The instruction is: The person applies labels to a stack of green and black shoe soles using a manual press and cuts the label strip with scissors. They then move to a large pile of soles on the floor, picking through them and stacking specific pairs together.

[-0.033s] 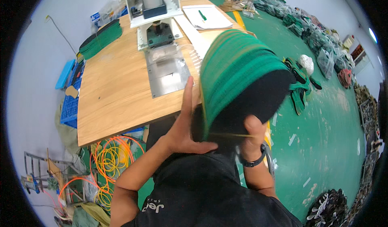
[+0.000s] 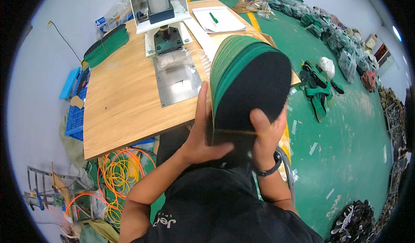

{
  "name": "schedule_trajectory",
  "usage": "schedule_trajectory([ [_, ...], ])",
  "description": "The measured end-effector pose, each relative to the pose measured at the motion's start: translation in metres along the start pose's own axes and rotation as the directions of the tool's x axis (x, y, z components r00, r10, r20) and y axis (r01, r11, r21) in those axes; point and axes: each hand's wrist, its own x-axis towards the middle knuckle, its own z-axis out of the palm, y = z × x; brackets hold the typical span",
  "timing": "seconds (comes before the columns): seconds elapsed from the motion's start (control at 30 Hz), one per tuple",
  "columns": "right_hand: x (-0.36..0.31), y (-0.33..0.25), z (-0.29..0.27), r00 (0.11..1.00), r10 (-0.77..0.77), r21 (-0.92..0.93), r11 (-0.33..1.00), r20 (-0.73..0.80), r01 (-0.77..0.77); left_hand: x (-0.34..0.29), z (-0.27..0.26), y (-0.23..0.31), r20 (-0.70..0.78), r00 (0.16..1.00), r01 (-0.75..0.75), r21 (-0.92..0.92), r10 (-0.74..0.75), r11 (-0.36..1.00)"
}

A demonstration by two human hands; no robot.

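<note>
A person's right hand point(image 2: 269, 135) grips a thick stack of green-edged black insoles point(image 2: 255, 85) right of centre in the frame, while the left hand point(image 2: 196, 141) spreads open, thumb blurred, by its lower left side. A metal press point(image 2: 161, 17) stands on a wooden table point(image 2: 123, 96), upper centre.

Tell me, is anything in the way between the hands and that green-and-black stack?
Nothing visible is. The right hand holds the stack, thumb on its black face near a thin yellowish band. The left hand is beside the stack's lower left edge; whether it touches is unclear.
</note>
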Motion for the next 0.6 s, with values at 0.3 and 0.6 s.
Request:
schedule_trajectory([
  [0.3,-0.034,0.039,-0.051,0.975,-0.04,-0.317,0.942,0.218,0.11,0.025,-0.007,0.002,-0.175,0.972,0.099,-0.295,-0.156,0.95],
  [0.6,-0.027,0.01,-0.039,0.828,0.527,0.179,0.811,0.189,-0.557,0.001,0.011,-0.01,-0.069,0.97,0.242,0.14,-0.234,0.96],
])
